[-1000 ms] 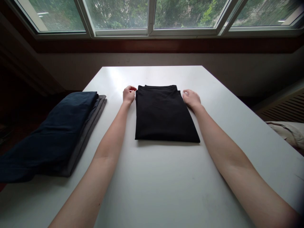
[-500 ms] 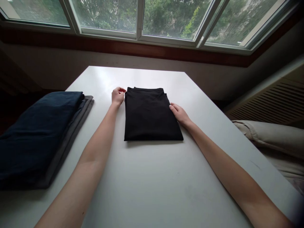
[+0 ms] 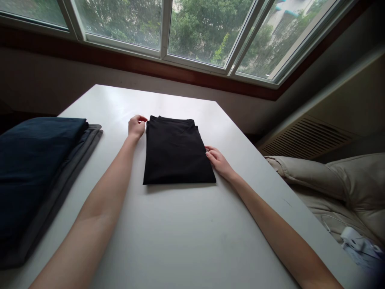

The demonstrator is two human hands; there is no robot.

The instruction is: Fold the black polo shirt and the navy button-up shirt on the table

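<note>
A folded black garment (image 3: 179, 154) lies flat in a near square on the white table (image 3: 168, 233); its exact kind does not show. At its far left corner is my left hand (image 3: 136, 126), fingers curled and pinching the edge. My right hand (image 3: 219, 161) is at the middle of the right edge, its thumb and fingers closed on the cloth's side; the fingertips are partly hidden. To the left, a stack of folded clothes has a dark blue garment (image 3: 33, 160) on top and a grey one (image 3: 75, 170) beneath.
A window (image 3: 207, 36) with a reddish-brown sill runs behind the table's far edge. On the right are a beige padded seat (image 3: 315, 176), a slatted vent panel (image 3: 306, 136), and a white object (image 3: 351, 239) with a cord.
The view has turned to the right, so everything sits further left. My right hand has slid slightly nearer along the garment's right edge. My left hand stays at the far left corner.
</note>
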